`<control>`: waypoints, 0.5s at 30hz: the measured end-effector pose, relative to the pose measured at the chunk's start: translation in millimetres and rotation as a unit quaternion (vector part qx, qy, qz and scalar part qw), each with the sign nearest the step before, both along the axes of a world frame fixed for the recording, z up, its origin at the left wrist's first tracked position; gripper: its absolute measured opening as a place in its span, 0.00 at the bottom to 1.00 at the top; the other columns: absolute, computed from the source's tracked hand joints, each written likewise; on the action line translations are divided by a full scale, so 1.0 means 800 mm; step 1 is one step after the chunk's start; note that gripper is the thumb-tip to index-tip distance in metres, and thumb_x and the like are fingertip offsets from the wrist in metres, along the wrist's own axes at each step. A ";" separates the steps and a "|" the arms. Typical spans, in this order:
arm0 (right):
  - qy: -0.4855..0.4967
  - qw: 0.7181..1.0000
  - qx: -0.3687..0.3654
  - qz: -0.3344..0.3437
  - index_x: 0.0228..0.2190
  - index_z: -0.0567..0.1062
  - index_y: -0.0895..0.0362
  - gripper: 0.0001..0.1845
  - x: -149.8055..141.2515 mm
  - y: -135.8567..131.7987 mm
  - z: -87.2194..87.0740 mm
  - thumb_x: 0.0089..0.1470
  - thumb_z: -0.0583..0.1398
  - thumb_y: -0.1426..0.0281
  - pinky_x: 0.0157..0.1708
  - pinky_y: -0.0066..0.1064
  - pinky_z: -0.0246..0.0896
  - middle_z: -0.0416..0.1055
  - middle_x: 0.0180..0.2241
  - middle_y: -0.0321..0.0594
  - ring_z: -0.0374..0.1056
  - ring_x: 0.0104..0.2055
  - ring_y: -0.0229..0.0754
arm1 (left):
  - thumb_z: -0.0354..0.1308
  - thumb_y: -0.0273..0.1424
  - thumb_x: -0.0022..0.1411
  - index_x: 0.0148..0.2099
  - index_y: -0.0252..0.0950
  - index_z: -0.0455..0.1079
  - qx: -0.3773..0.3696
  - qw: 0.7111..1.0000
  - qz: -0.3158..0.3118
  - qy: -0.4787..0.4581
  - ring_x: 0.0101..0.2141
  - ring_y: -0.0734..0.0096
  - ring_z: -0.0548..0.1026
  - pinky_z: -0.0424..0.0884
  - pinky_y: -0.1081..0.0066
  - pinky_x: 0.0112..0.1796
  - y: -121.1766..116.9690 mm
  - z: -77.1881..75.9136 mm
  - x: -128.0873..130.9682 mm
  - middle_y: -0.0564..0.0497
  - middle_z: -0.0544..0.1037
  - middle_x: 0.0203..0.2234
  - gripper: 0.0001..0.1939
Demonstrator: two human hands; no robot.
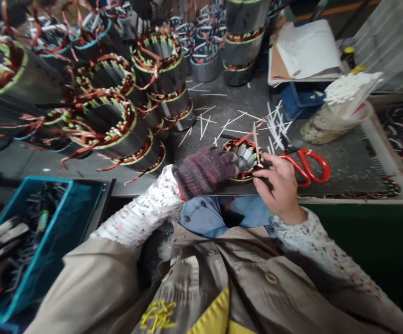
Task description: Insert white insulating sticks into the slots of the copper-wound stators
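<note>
A small motor stator (pixel 245 152) with copper windings and a yellow-green rim stands at the front edge of the bench. My left hand (pixel 210 169), in a dark knitted glove with bare fingertips, grips its left side, fingertips over the bore. Bare and with fingers apart, my right hand (pixel 279 183) is at the stator's right rim. Between its fingertips is the lower end of an upright white sleeve (pixel 256 139); whether they touch it I cannot tell. Red-handled scissors (pixel 303 160) lie right of that hand. Loose white sleeves (pixel 276 127) are scattered behind the stator.
Stacked wound stators (pixel 118 132) crowd the left, with more (pixel 204 60) at the back. A tub (pixel 321 125) of white sleeves stands right, near a blue bin (pixel 298 99) beneath papers (pixel 309 48). A teal crate (pixel 79 204) sits low at left.
</note>
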State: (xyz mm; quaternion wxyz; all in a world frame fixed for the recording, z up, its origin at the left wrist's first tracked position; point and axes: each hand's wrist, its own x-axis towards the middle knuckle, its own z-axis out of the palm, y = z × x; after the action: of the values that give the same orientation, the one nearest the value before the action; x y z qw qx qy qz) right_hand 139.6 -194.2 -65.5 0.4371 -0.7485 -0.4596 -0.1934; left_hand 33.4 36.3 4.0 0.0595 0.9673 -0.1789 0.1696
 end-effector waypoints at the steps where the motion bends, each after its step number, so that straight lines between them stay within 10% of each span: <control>1: 0.012 0.999 0.028 -0.028 0.35 0.77 0.51 0.09 0.016 -0.001 0.000 0.66 0.61 0.62 0.53 0.52 0.72 0.78 0.51 0.47 0.75 0.54 0.55 | 0.58 0.30 0.76 0.47 0.42 0.78 0.001 0.999 -0.039 -0.008 0.49 0.63 0.81 0.74 0.56 0.62 0.000 0.005 0.002 0.50 0.83 0.45 0.07; 7: 0.125 0.940 0.124 -0.291 0.35 0.72 0.53 0.07 0.170 -0.018 0.028 0.58 0.66 0.70 0.43 0.43 0.70 0.72 0.37 0.43 0.68 0.33 0.43 | 0.60 0.36 0.76 0.52 0.38 0.76 -0.021 0.988 -0.154 -0.005 0.66 0.50 0.73 0.60 0.43 0.74 0.014 0.026 0.003 0.45 0.80 0.59 0.09; 15: 0.155 0.945 0.043 -0.283 0.28 0.75 0.51 0.09 0.243 -0.032 0.053 0.59 0.68 0.65 0.54 0.55 0.68 0.74 0.32 0.40 0.73 0.39 0.52 | 0.61 0.33 0.76 0.45 0.38 0.74 -0.146 0.981 -0.119 -0.041 0.52 0.61 0.83 0.75 0.54 0.63 -0.001 -0.028 0.008 0.46 0.85 0.42 0.05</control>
State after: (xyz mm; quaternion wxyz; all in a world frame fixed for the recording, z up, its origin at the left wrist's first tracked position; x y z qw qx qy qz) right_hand 333.9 -219.6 -23.3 0.4618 -0.8491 -0.1465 -0.2107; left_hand 39.6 35.5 -18.5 0.2121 0.9125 -0.2680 0.2249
